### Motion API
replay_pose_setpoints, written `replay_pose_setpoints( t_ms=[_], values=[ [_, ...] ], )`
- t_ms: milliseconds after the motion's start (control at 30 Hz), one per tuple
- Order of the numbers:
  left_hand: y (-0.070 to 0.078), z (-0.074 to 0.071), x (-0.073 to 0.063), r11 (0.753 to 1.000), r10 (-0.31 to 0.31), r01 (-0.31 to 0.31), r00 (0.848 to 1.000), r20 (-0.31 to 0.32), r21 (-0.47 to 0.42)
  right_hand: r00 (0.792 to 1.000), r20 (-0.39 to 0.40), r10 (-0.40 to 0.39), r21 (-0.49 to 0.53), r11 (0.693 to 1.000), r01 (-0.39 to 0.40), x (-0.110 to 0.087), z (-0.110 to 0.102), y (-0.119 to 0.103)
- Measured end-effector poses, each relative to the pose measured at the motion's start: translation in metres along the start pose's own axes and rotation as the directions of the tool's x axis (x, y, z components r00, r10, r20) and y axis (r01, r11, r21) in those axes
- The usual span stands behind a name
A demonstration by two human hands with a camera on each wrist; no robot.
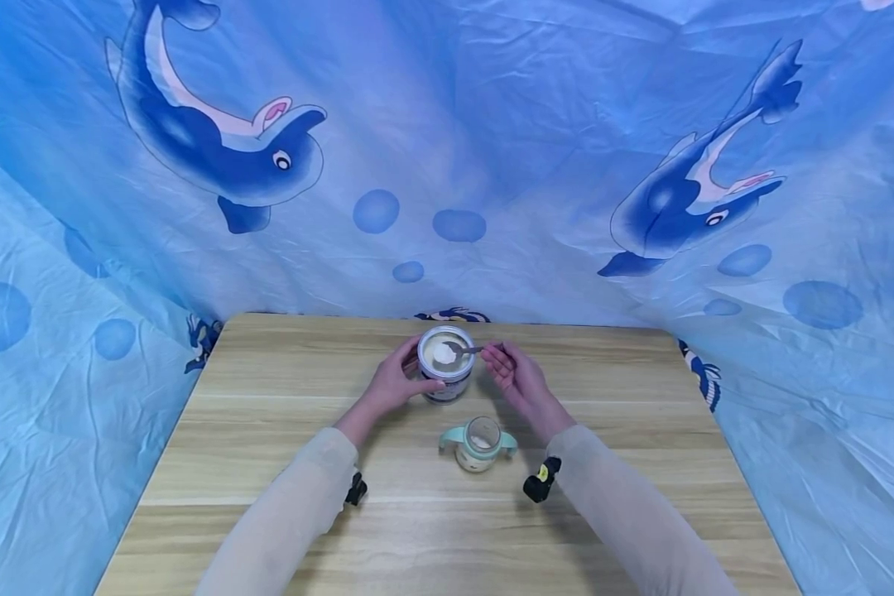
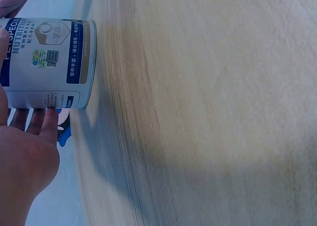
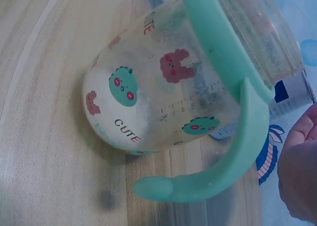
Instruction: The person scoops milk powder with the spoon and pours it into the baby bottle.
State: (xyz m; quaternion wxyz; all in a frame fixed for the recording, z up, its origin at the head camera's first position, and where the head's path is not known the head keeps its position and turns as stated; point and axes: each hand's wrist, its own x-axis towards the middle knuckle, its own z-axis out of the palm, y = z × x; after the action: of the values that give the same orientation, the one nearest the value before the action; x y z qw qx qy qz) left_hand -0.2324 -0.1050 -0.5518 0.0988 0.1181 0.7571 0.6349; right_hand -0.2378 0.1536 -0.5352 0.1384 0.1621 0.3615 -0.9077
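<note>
An open milk powder can [image 1: 447,391] with a metal rim stands toward the back of the table. My left hand [image 1: 391,385] grips it from the left, thumb across the front and fingers round the far side. In the left wrist view the printed label of the can [image 2: 49,62] faces the camera. My right hand [image 1: 525,387] pinches the handle of a spoon [image 1: 473,350], whose bowl overlaps the can's mouth with white powder [image 1: 444,353] at it. Nearer me stands an uncapped baby bottle [image 1: 475,460] with two mint-green handles, some white powder inside.
The wooden table [image 1: 283,463] ends at a blue cloth backdrop [image 1: 536,165] printed with dolphins, which also hangs at both sides. Black wrist straps [image 1: 540,480] sit on both sleeves. The bottle's handle [image 3: 252,132] looms large before the right wrist camera.
</note>
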Motion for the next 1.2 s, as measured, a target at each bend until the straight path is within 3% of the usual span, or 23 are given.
replay_pose_setpoints(
  t_ms=[400, 667, 1200],
  values=[
    [0.002, -0.002, -0.001, 1.0, 0.005, -0.005, 1.0, 0.006, -0.005, 0.999, 0.046, 0.003, 0.04, 0.999, -0.005, -0.002, 0.003, -0.001],
    [-0.023, -0.002, 0.01, 1.0, -0.005, 0.005, 1.0, 0.0, 0.016, 1.0, 0.02, 0.007, 0.034, 0.999, -0.008, 0.0, 0.005, -0.001],
    [-0.026, -0.003, 0.01, 0.999, 0.006, -0.006, 1.0, 0.011, 0.049, 1.0, 0.007, -0.026, -0.016, 1.0, 0.026, -0.004, 0.008, -0.004]
  ],
)
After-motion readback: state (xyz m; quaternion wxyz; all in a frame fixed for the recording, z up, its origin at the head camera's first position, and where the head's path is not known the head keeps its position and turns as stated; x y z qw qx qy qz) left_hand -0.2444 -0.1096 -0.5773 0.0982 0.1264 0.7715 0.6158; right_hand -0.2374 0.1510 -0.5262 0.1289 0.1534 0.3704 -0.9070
